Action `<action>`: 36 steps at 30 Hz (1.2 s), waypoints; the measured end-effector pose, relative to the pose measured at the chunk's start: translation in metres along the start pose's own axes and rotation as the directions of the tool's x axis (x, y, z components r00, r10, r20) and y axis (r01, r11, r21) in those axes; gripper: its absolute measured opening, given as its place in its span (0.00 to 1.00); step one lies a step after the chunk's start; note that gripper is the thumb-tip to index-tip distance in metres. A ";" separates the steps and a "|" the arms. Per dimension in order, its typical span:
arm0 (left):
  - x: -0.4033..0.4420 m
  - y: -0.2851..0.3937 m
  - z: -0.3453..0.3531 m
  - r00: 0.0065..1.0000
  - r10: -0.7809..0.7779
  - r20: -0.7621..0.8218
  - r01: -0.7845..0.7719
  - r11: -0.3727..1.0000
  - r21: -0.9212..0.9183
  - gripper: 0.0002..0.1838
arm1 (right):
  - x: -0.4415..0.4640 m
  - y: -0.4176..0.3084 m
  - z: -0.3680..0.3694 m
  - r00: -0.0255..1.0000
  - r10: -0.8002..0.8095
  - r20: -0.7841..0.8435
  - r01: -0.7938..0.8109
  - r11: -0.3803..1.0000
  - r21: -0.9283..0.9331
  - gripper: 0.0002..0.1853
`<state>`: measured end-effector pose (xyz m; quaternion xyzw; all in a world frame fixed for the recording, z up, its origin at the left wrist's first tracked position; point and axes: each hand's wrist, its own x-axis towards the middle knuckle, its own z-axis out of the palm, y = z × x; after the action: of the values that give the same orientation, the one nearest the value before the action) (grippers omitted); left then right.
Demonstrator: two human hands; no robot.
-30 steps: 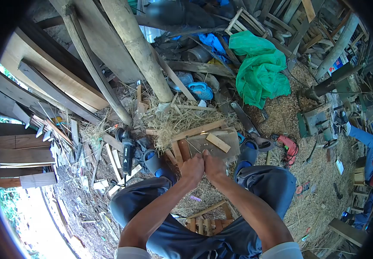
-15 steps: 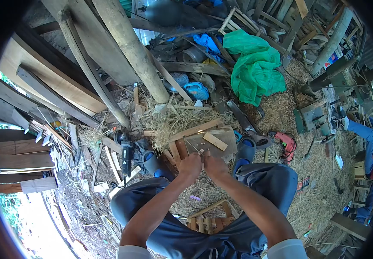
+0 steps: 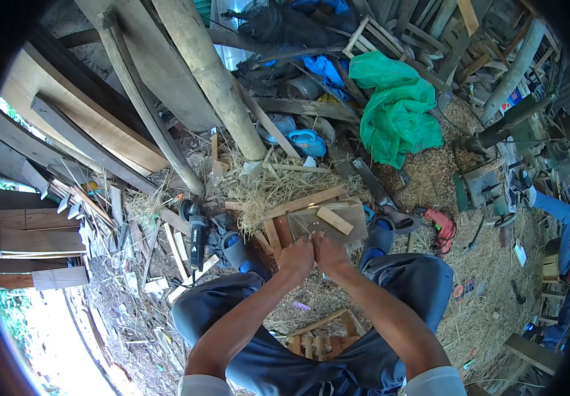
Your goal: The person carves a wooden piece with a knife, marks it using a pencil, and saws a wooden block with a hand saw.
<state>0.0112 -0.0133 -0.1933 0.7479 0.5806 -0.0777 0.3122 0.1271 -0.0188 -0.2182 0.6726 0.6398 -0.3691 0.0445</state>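
Something too small to make out sits at the fingertips of the left hand (image 3: 296, 256) and right hand (image 3: 328, 253), which touch, fingers curled in; whether they grip it I cannot tell. Just beyond them, a short wood strip (image 3: 334, 220) lies on a board (image 3: 321, 224).

2 hands (image 3: 297, 259), 2 slippers (image 3: 237, 251), 1 drill (image 3: 439, 226), 1 grinder (image 3: 198, 237), prob. 1 co-worker (image 3: 557, 210).

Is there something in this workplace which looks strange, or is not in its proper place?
The red drill lies on the littered ground, and the black power tool among loose wood scraps; both look carelessly placed, where they could gather dust. The green plastic sheet is crumpled beside wood shavings.
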 end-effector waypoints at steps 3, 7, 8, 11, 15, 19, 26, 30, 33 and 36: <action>0.008 -0.025 0.022 0.998 0.044 -0.035 -0.044 0.999 0.001 0.11 | 0.010 0.001 -0.019 0.990 -0.139 0.023 0.140 0.990 -0.031 0.14; -0.021 0.005 -0.052 0.974 -0.140 -0.179 0.128 0.989 -0.075 0.13 | -0.015 -0.018 -0.116 0.990 -0.139 -0.013 0.139 0.977 0.159 0.17; -0.027 0.005 -0.063 0.947 -0.098 -0.306 0.050 0.986 -0.162 0.15 | -0.016 -0.016 -0.128 0.990 -0.124 -0.064 0.139 0.927 0.348 0.18; -0.048 0.023 -0.111 0.844 0.006 -0.536 -0.171 0.951 -0.258 0.18 | -0.026 -0.026 -0.161 0.948 -0.194 -0.251 0.288 0.859 0.424 0.20; -0.059 0.047 -0.137 0.624 0.108 -0.774 -0.459 0.852 -0.251 0.19 | -0.064 -0.049 -0.193 0.974 -0.149 -0.172 0.228 0.604 0.764 0.20; -0.071 0.064 -0.154 0.584 0.130 -0.801 -0.554 0.786 -0.276 0.21 | -0.083 -0.051 -0.206 0.886 -0.268 -0.378 0.463 0.504 0.729 0.18; -0.074 0.067 -0.154 0.570 0.146 -0.809 -0.570 0.779 -0.261 0.24 | -0.095 -0.056 -0.209 0.889 -0.218 -0.404 0.458 0.381 0.803 0.10; -0.075 0.067 -0.153 0.609 0.186 -0.771 -0.625 0.711 -0.322 0.22 | -0.091 -0.051 -0.208 0.882 -0.238 -0.406 0.465 0.307 0.830 0.06; -0.075 0.066 -0.145 0.811 0.144 -0.568 -0.562 0.461 -0.686 0.21 | -0.097 -0.054 -0.218 0.909 -0.238 -0.341 0.401 0.285 0.870 0.06; -0.075 0.066 -0.143 0.929 0.128 -0.348 -0.363 0.123 -0.924 0.21 | -0.097 -0.058 -0.220 0.826 -0.325 -0.460 0.556 0.334 0.761 0.09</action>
<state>0.0129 -0.0037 -0.0196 0.4590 0.3871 0.4346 0.6713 0.1807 0.0281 0.0189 0.4342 0.5182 -0.5598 -0.4791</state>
